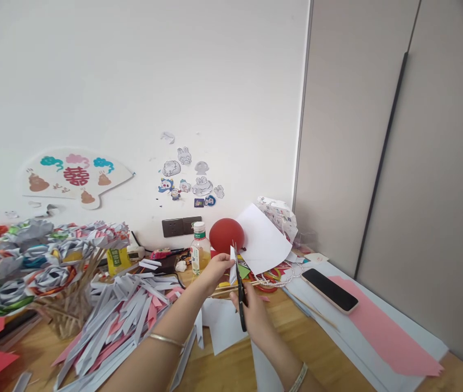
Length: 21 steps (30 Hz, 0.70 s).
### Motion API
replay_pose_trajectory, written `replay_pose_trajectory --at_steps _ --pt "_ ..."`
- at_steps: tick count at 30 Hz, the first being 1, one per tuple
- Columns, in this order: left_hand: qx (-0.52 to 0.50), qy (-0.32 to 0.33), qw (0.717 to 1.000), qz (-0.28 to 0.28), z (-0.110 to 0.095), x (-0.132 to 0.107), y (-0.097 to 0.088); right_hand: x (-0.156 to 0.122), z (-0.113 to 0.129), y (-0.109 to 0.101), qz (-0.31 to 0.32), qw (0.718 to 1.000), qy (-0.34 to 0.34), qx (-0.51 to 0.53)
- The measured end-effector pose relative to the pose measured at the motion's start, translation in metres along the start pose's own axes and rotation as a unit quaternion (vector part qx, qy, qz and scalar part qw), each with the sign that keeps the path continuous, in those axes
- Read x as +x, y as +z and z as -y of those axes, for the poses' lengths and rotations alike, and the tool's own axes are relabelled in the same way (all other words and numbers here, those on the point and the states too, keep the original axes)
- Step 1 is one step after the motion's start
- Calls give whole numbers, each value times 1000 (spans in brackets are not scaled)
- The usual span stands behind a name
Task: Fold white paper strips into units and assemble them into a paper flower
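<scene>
My left hand pinches a small white strip of paper held upright above the wooden table. My right hand grips black scissors, whose blades point up and meet the strip. Both hands are in front of me at the middle of the table. Just beyond them lie thin wooden sticks and a white sheet that curls up.
A heap of cut paper strips lies left of my hands. Paper flowers on sticks fill the far left. A bottle, a red ball, a phone and pink paper are nearby. A wardrobe stands at right.
</scene>
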<state>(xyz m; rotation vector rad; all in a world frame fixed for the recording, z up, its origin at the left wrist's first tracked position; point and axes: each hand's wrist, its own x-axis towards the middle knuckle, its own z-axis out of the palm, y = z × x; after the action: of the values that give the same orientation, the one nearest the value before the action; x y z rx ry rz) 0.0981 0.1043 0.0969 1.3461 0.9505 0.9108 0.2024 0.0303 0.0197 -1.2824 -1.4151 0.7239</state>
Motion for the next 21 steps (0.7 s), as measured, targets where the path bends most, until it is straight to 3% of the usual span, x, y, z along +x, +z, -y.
replay_pose_trajectory --at_steps 9,15,21 --pt "-33 -34 999 20 -13 -1 3 7 -4 -10 -65 992 -62 -88" --pt "-13 -74 997 8 -5 5 3 9 -10 -13 -23 995 -62 -71" --pt "-23 -92 995 -28 11 17 2 11 0 -19 25 993 -23 -113"
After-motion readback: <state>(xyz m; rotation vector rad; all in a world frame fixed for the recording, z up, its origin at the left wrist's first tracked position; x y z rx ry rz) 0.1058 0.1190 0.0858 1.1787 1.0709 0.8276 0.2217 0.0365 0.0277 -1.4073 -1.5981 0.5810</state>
